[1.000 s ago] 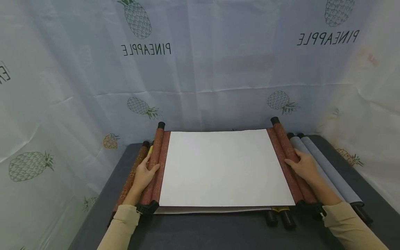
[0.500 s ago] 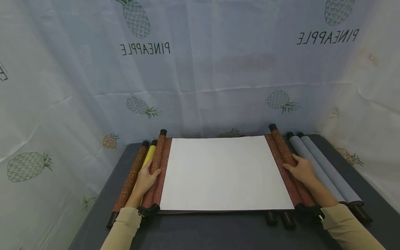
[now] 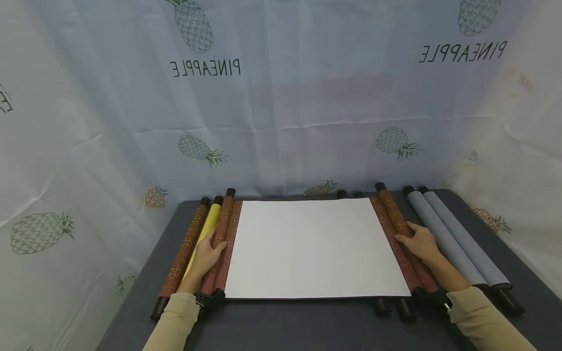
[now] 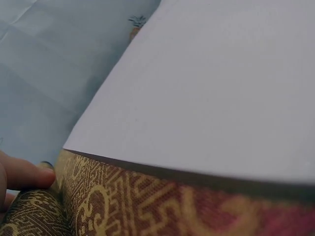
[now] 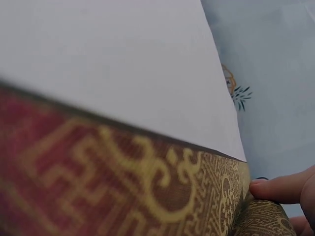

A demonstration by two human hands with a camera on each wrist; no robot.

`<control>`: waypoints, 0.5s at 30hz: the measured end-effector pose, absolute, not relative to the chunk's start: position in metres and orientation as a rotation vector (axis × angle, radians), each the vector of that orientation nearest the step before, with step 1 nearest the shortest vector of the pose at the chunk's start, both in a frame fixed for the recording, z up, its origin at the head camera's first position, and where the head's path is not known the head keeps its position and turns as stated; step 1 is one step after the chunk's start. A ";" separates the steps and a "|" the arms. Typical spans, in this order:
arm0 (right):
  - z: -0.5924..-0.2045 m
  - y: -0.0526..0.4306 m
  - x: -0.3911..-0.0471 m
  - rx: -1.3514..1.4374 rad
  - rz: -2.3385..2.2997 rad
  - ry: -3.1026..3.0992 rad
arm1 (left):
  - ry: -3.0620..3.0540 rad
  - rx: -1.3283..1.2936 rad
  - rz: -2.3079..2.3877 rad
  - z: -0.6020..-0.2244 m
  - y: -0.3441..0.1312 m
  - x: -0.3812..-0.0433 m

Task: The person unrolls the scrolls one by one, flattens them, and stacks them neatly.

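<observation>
A hanging scroll (image 3: 316,248) lies stretched out in the head view, its blank white middle bordered by red-brown brocade with a gold pattern. My left hand (image 3: 205,256) grips the rolled left end (image 3: 225,219), thumb on top. At the other side my right hand (image 3: 420,243) holds the rolled right end (image 3: 393,209) the same way. Both wrist views show the brocade border close up, with the left thumb (image 4: 34,176) and right thumb (image 5: 278,188) on the rolls. Dark knobs (image 3: 381,307) of other rolls stick out beneath the scroll's near edge.
Left of the scroll lie a brown patterned roll (image 3: 186,248) and a yellow roll (image 3: 210,222). Two grey-blue rolls (image 3: 465,243) lie on the right. The dark table (image 3: 285,326) ends at a pineapple-print curtain (image 3: 281,97) behind.
Both hands have lowered the stretched scroll toward the table, its far edge dropping in view. More of the yellow roll shows, and dark knobs now appear behind the scroll's far edge.
</observation>
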State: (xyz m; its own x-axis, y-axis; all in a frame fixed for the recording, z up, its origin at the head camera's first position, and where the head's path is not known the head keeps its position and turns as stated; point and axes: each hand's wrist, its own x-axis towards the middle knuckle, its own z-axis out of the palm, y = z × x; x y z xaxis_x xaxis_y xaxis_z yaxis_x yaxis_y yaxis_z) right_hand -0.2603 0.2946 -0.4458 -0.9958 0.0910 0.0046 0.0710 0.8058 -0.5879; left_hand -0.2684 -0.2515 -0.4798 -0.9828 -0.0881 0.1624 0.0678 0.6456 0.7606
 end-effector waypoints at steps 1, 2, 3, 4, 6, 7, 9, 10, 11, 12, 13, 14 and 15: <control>-0.446 0.295 -0.260 -0.138 0.967 -2.963 | -2.679 0.011 -1.246 -0.481 -0.251 -0.269; -0.447 0.295 -0.261 -0.149 0.978 -2.970 | -2.682 0.010 -1.251 -0.482 -0.251 -0.269; -0.447 0.295 -0.261 -0.161 0.989 -2.977 | -2.684 0.010 -1.249 -0.483 -0.251 -0.269; -0.447 0.295 -0.262 -0.173 0.997 -2.984 | -2.691 0.013 -1.243 -0.484 -0.251 -0.269; -0.447 0.296 -0.263 -0.198 1.025 -2.996 | -2.700 0.012 -1.248 -0.486 -0.251 -0.270; -0.448 0.296 -0.264 -0.213 1.044 -3.002 | -2.706 0.013 -1.243 -0.486 -0.251 -0.270; -0.449 0.296 -0.265 -0.240 1.082 -3.014 | -2.713 0.010 -1.239 -0.488 -0.250 -0.271; -0.449 0.297 -0.266 -0.252 1.095 -3.019 | -2.714 0.006 -1.239 -0.489 -0.250 -0.271; -0.450 0.297 -0.266 -0.261 1.112 -3.022 | -2.713 0.002 -1.237 -0.489 -0.250 -0.271; -0.450 0.297 -0.267 -0.271 1.127 -3.024 | -2.713 0.002 -1.238 -0.489 -0.250 -0.271; -0.450 0.297 -0.267 -0.277 1.132 -3.027 | -2.711 -0.001 -1.234 -0.490 -0.250 -0.272; -0.450 0.297 -0.268 -0.280 1.141 -3.029 | -2.710 -0.003 -1.231 -0.490 -0.250 -0.272; -0.450 0.297 -0.268 -0.283 1.148 -3.029 | -2.710 -0.005 -1.229 -0.490 -0.250 -0.272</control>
State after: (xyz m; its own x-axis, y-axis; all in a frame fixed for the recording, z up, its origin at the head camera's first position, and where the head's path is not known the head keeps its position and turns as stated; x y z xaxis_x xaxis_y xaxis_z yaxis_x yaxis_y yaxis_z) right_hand -0.2677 0.2973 -0.4500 -0.9789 0.1231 -0.1632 0.2004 0.7364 -0.6462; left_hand -0.2718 -0.2502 -0.4901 -0.9862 -0.0655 0.1519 0.0712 0.6610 0.7470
